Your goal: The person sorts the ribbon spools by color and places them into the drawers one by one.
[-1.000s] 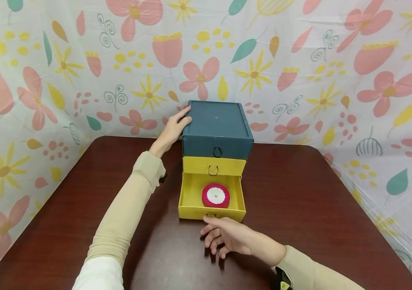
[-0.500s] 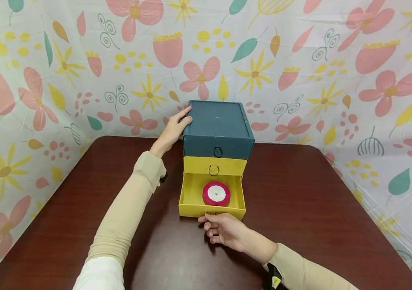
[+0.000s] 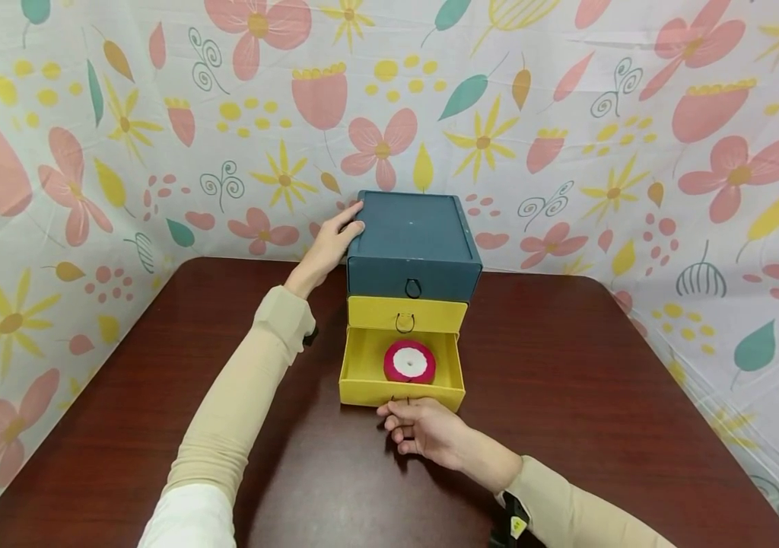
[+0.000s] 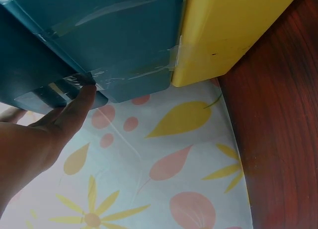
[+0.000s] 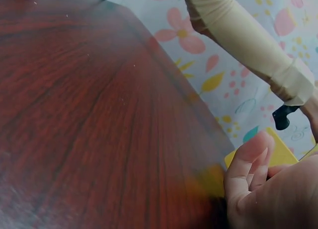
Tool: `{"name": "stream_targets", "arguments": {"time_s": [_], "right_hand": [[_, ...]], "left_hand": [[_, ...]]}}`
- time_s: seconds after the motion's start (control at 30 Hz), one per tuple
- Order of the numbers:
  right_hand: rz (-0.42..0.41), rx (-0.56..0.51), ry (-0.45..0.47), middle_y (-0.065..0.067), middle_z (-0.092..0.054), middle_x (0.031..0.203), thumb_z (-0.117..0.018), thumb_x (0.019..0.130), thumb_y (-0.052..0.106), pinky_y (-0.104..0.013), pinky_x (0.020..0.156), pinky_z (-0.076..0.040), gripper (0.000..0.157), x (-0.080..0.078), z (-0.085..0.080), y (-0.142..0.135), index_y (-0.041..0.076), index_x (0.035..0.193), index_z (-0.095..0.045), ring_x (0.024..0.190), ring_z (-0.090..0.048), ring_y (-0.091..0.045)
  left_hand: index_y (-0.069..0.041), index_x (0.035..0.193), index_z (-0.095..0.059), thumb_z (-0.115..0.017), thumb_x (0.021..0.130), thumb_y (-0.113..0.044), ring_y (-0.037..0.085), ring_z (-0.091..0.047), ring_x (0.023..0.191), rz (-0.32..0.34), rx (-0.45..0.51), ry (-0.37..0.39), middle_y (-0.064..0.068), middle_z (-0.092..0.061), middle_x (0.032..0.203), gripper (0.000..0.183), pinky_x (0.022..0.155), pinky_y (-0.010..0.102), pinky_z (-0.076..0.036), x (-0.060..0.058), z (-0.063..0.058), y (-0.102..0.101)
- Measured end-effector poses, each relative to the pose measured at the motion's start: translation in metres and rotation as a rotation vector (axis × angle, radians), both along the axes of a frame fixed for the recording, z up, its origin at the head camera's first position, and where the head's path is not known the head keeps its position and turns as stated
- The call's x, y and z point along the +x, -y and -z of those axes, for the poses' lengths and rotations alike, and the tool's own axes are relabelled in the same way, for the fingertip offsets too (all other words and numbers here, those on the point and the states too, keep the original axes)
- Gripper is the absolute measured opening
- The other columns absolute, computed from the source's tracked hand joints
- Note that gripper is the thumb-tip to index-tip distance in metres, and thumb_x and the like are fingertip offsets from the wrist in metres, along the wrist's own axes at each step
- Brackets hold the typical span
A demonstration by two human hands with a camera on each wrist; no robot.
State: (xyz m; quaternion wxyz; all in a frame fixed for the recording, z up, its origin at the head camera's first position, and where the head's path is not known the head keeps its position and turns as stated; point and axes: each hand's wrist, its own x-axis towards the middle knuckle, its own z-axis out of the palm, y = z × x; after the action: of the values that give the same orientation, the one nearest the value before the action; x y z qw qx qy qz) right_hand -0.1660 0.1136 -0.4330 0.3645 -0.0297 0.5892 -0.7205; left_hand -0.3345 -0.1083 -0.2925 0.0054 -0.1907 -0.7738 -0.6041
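A small drawer chest stands at the middle back, with a dark blue upper part (image 3: 411, 228) over a closed yellow drawer (image 3: 369, 312). Below that, the bottom yellow drawer (image 3: 362, 393) is pulled out. Inside it lies a spool of deep pink ribbon (image 3: 389, 364) with a white centre. My left hand (image 3: 326, 247) rests on the blue part's upper left edge, its fingers against the side in the left wrist view. My right hand (image 3: 427, 432) is at the bottom drawer's front, beside its dark ring pull, with fingers loosely bent and the thumb side up.
The chest stands on a dark reddish-brown wooden table (image 3: 567, 380). Close behind the chest hangs a white floral cloth (image 3: 540, 91), which also runs along both sides. A dark band (image 3: 310, 336) sits at the left wrist.
The bottom drawer has slid in slightly, taking the ribbon spool back with it. My right hand has moved forward against the drawer front. My left hand has stayed on the chest.
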Motion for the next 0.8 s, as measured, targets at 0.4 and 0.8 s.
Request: {"name": "stream_targets", "arguments": {"time_s": [0.4, 0.8], "right_hand": [[0.059, -0.004, 0.008, 0.007, -0.059, 0.069, -0.045, 0.102, 0.014, -0.018, 0.06, -0.045, 0.021, -0.014, -0.002, 0.001, 0.007, 0.097, -0.063, 0.062, -0.049, -0.005], [0.078, -0.042, 0.012, 0.006, -0.06, 0.067, -0.043, 0.103, 0.012, -0.017, 0.057, -0.045, 0.023, -0.032, -0.001, -0.001, 0.006, 0.094, -0.064, 0.059, -0.049, -0.005]], "left_hand": [[-0.024, 0.154, -0.027, -0.043, 0.103, -0.033, 0.01, -0.039, 0.078, -0.003, -0.004, -0.005, -0.001, -0.024, 0.16, 0.054, 0.082, 0.032, -0.033, -0.008, 0.007, 0.0], [-0.024, 0.154, -0.028, -0.044, 0.103, -0.033, 0.021, -0.032, 0.144, 0.003, 0.021, -0.017, 0.0, -0.02, 0.162, 0.054, 0.115, 0.043, -0.031, -0.014, 0.012, -0.001]]}}
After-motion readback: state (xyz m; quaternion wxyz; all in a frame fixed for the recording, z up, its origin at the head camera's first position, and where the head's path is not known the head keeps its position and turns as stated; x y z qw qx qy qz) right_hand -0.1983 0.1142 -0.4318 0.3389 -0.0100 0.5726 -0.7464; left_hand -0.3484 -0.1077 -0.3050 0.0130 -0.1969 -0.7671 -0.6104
